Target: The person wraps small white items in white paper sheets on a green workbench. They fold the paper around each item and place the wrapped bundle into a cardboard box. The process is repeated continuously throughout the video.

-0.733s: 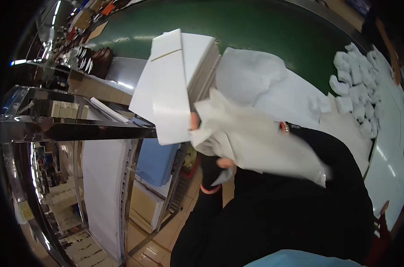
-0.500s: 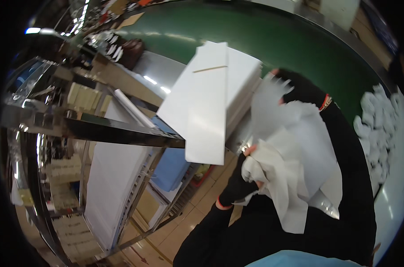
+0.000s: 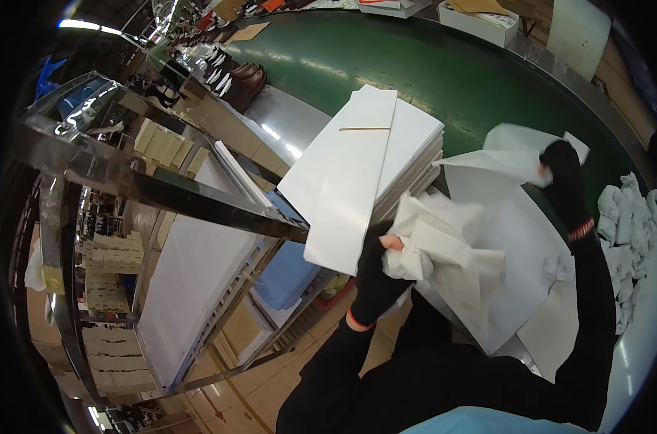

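Observation:
My left hand (image 3: pixel 380 281), in a black fingerless glove, is closed round a bunched wad of thin white tissue paper (image 3: pixel 444 242). The loose part of that paper fans out to the right of the fist. Farther right, my right hand (image 3: pixel 560 173), gloved the same way, pinches a thin white paper sheet (image 3: pixel 513 155), which is lifted and curls over the green surface. Its fingertips are partly hidden by the glove and the paper. Below and between the hands lie more flat white sheets (image 3: pixel 516 267). Just beyond my left hand is a tall stack of white sheets (image 3: pixel 343 181) with a thin brown strip across it.
A green table (image 3: pixel 386 54) stretches across the back. At the right lies a heap of crumpled white paper rolls (image 3: pixel 618 239). Brown shoes (image 3: pixel 242 83) stand at the far left. A metal rack (image 3: pixel 198 192) with white sheets and blue material (image 3: pixel 285 275) fills the left side.
My right hand has moved right, drawing a sheet up and outward. The left hand, still gripping the bunched paper, has shifted slightly up. The whole view has shifted a little.

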